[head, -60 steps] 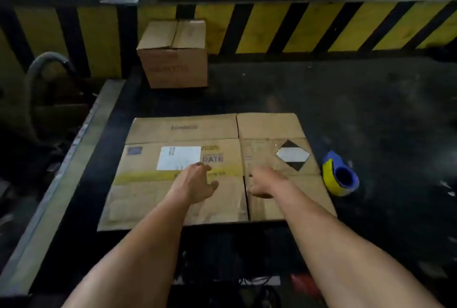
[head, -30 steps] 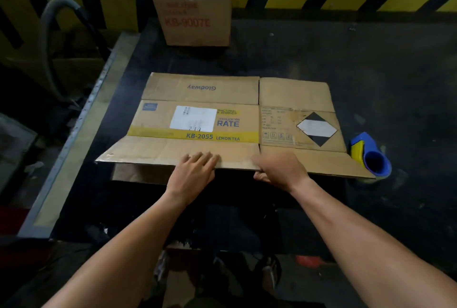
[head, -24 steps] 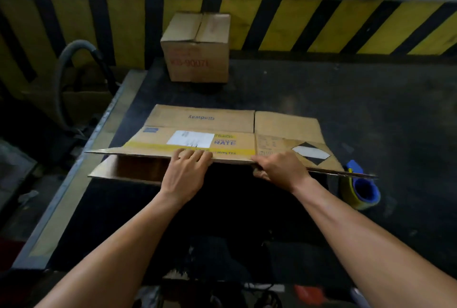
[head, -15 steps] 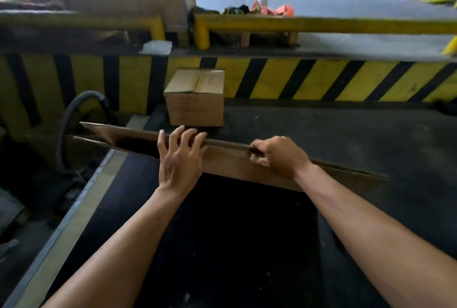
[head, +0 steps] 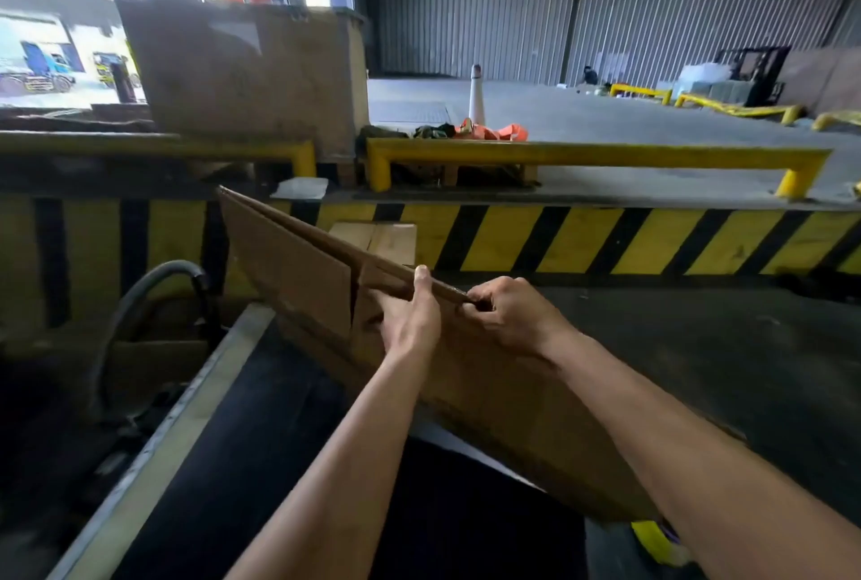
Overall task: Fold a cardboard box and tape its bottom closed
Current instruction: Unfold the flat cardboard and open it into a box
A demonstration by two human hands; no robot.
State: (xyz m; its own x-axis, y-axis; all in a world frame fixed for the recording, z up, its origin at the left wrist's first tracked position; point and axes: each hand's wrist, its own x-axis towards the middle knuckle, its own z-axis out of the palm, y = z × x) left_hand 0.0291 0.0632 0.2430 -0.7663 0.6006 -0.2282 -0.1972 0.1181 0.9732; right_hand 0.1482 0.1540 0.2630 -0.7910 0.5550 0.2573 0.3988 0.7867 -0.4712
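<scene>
Corrugated grey walls and a concrete floor fill the top of the frame. A yellow guard rail (head: 582,154) and a black-and-yellow striped barrier (head: 605,241) cross the middle, and a dark work surface (head: 699,346) spreads below. The flattened cardboard box (head: 289,267) stands on edge at centre, tilted. Its top edge slopes from upper left down to lower right, and its lower edge is near the surface. Both hands sit side by side at mid-frame, nearly touching. The left hand (head: 410,314) clamps the top edge with its thumb up over it, and the right hand (head: 512,318) pinches the same edge with curled fingers. A small closed carton (head: 386,238) shows behind the box against the barrier. A dark hose (head: 153,286) arcs at the left. At lower right a yellow item (head: 652,542) peeks from under the right forearm – too hidden to identify.
</scene>
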